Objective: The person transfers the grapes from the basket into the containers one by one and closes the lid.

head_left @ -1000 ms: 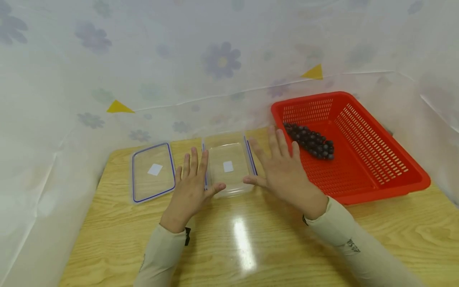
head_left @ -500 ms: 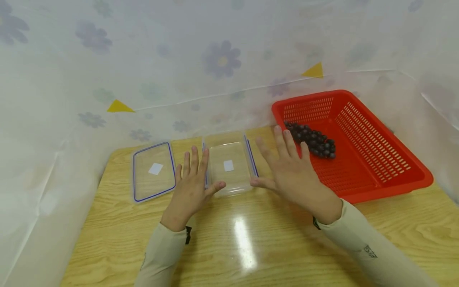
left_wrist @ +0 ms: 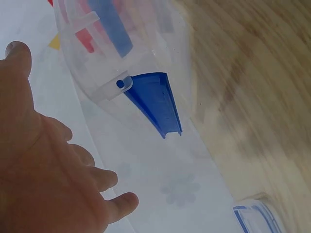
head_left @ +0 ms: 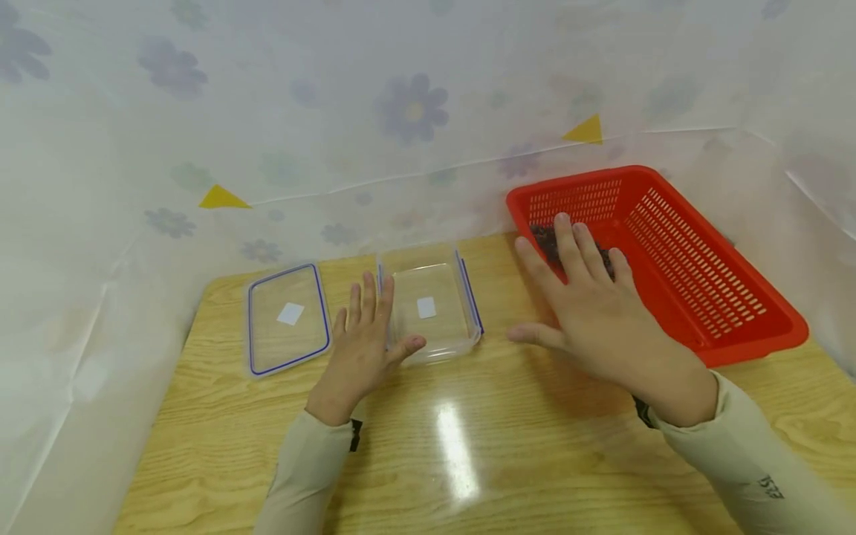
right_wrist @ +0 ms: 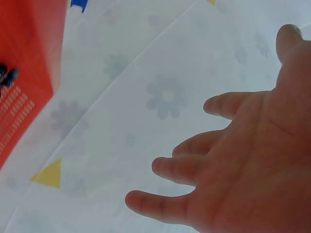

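My left hand (head_left: 357, 357) hovers palm down with spread fingers, over the left side of a clear plastic food container (head_left: 438, 334). In the left wrist view the container's blue side clip (left_wrist: 153, 102) hangs down past that hand. My right hand (head_left: 602, 319), fingers also spread and holding nothing, is over the left edge of a red plastic basket (head_left: 722, 275). A bunch of dark grapes (head_left: 545, 239) lies inside the basket, partly hidden behind the right hand's fingers. In the right wrist view a few grapes (right_wrist: 8, 76) show at the left edge.
A clear lid with a blue seal (head_left: 264, 327) lies flat on the wooden table (head_left: 401, 446), left of the container. A white flower-patterned sheet (head_left: 301, 111) rises behind the table, with yellow triangles (head_left: 224, 198) on it.
My right hand has moved right, away from the container and over the basket's left edge, now covering part of the grapes. The left hand has shifted only slightly.
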Motion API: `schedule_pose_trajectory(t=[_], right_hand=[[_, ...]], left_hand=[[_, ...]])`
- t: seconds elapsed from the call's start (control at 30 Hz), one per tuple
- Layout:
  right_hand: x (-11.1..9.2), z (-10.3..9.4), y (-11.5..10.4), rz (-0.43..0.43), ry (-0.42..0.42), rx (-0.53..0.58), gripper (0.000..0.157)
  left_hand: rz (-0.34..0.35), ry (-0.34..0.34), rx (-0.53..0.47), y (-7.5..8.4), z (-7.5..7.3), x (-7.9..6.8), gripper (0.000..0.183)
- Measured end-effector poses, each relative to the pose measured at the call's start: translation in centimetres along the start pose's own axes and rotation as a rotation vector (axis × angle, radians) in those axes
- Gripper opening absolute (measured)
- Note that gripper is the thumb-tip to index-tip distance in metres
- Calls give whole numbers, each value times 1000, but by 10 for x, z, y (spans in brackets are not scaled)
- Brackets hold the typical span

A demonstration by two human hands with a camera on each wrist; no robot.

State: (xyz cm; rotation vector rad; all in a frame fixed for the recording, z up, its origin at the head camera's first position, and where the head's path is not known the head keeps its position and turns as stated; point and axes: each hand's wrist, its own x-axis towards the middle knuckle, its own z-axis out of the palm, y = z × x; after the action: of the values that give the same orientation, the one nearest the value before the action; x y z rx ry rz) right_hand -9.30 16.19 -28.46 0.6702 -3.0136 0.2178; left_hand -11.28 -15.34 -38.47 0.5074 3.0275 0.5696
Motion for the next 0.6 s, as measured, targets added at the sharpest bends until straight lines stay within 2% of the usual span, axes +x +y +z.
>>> schedule_pose_trajectory(t=[0.4,0.6], right_hand=[[12,-28,45,35,-93,-32,97],[34,-33,73,10,-121,-12,95]], left_hand=[[-85,-146,-60,-2,12,9,103],[-103,-161,-65,-3,15,11,105]])
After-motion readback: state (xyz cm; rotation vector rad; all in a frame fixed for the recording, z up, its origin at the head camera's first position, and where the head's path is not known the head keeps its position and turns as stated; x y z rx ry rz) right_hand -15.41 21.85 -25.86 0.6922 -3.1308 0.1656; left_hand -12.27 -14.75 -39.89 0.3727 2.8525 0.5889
